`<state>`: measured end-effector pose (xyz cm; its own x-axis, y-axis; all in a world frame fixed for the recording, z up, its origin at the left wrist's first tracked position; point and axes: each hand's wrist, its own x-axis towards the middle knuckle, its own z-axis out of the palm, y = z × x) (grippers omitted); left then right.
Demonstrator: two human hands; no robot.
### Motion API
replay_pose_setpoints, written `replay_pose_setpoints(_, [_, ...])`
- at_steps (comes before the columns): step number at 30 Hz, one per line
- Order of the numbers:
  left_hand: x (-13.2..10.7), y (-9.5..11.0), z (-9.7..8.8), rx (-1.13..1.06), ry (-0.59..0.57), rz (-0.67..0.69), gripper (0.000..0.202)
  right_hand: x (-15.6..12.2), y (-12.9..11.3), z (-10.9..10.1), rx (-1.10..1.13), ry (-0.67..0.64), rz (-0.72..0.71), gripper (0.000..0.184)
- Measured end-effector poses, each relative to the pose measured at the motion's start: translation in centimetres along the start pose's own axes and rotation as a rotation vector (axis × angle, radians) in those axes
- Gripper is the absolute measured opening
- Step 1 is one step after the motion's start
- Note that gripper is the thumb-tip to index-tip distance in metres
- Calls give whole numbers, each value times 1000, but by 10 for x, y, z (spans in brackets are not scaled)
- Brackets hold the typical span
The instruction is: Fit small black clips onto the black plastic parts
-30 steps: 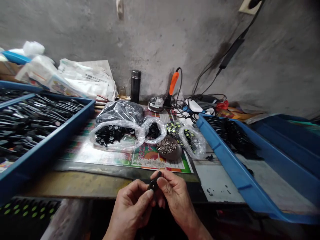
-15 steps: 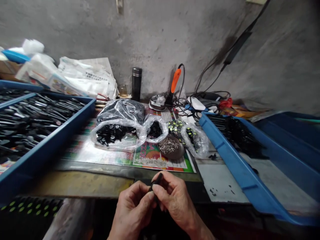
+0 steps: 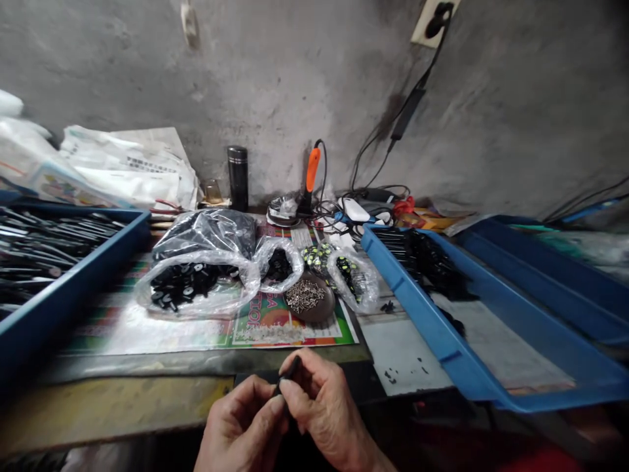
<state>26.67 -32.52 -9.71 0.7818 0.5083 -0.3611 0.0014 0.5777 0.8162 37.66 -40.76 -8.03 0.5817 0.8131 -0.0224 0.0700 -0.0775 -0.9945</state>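
Observation:
Both hands meet at the near edge of the bench, low in the middle of the view. My left hand (image 3: 240, 426) and my right hand (image 3: 322, 410) pinch one small black part (image 3: 289, 372) between their fingertips, its tip sticking up above the fingers. Just beyond them lies a dark dish of small metal screws (image 3: 308, 298). Clear plastic bags of black parts (image 3: 189, 285) lie on a colourful printed sheet (image 3: 255, 328) behind that.
A blue tray (image 3: 59, 295) of long black pieces stands at the left. Another blue tray (image 3: 442, 328) with black pieces runs along the right. At the back wall stand a black cylinder (image 3: 238, 168), an orange-handled tool (image 3: 311, 172), tangled cables and crumpled papers.
The view has swung to the right, so everything on the bench sits further left in the picture. Both hands stay together on the small black part, with only slight finger shifts.

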Motion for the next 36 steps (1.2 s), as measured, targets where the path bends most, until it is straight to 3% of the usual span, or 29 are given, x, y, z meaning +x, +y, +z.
replay_pose_setpoints(4, [-4,6,3,31,-71,-74,46,2,5,-16,172,-148,6,29])
replay_pose_setpoints(8, [-5,4,4,24,-114,-111,47,7,12,-22,246,-194,16,48])
replay_pose_setpoints(14, [-4,0,3,13,-34,-58,46,6,15,-6,32,44,-173,41])
replay_pose_setpoints(21, [-2,4,-2,36,17,-25,47,5,7,-12,145,-145,-8,32])
replay_pose_setpoints(25, [-2,1,-4,78,5,-3,49,4,-3,-8,52,-119,65,10])
replay_pose_setpoints(28, [-3,-1,-4,89,25,3,49,4,-4,0,-10,-62,50,4])
replay_pose_setpoints(32, [-4,5,-3,78,42,-21,51,4,2,-1,23,-94,42,8])
replay_pose_setpoints(36, [-6,11,-1,68,-41,-51,48,9,13,-12,155,-161,-4,33])
